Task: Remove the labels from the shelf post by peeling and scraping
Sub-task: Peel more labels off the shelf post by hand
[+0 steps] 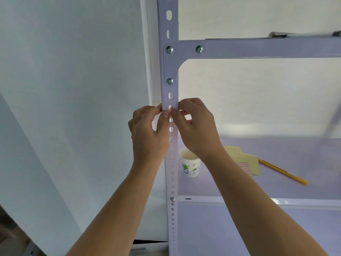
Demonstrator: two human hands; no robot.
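Pinching a label (168, 110) on the shelf post (170, 71), both hands' fingertips meet there.

One head-worn wide-angle camera looks forward and slightly up along the shelf post (169, 71), close enough that both forearms fill the lower frame. The post runs from 12 to 6 o'clock (edges bend with lens distortion).

The shelf post (170, 71) under my fingers (167, 113) is smooth painted metal with shiny steel screws (169, 50). The cup (191, 164) looks like matt paper; the shelf (276, 202) edge is glossy.
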